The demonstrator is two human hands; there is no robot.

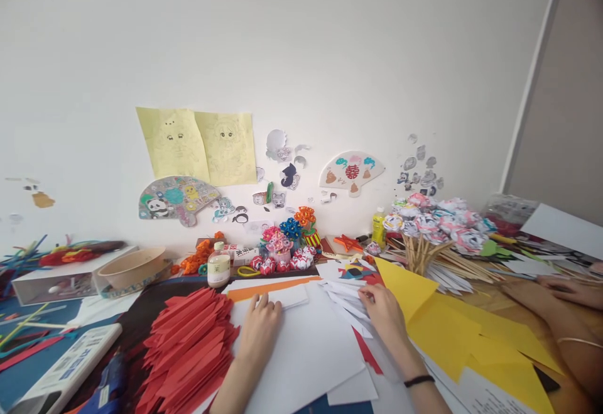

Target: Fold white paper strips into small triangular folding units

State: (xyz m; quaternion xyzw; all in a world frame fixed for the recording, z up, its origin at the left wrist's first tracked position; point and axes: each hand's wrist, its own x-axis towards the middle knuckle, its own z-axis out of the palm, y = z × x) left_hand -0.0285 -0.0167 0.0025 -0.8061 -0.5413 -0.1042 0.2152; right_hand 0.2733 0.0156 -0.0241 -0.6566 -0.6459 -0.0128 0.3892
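My left hand point(261, 326) lies on the white paper sheets point(315, 345), its bent fingertips pressing beside a folded white paper strip point(296, 296). My right hand point(384, 310), with a dark band on the wrist, has thumb and fingers pinched together at the edge of a loose pile of white paper strips point(346, 301). Left of my left hand is a large heap of folded red paper strips point(188, 351). An orange sheet point(268, 288) sticks out behind the white stack. Yellow paper sheets point(452, 332) spread out right of my right hand.
Another person's arms point(551, 301) rest on the table at the right. Paper flowers point(433, 222), a glue bottle point(218, 266) and a yellow bottle point(378, 228) stand along the wall. A blue glue gun point(108, 386), a white power strip point(70, 370) and a bowl point(132, 269) are at left.
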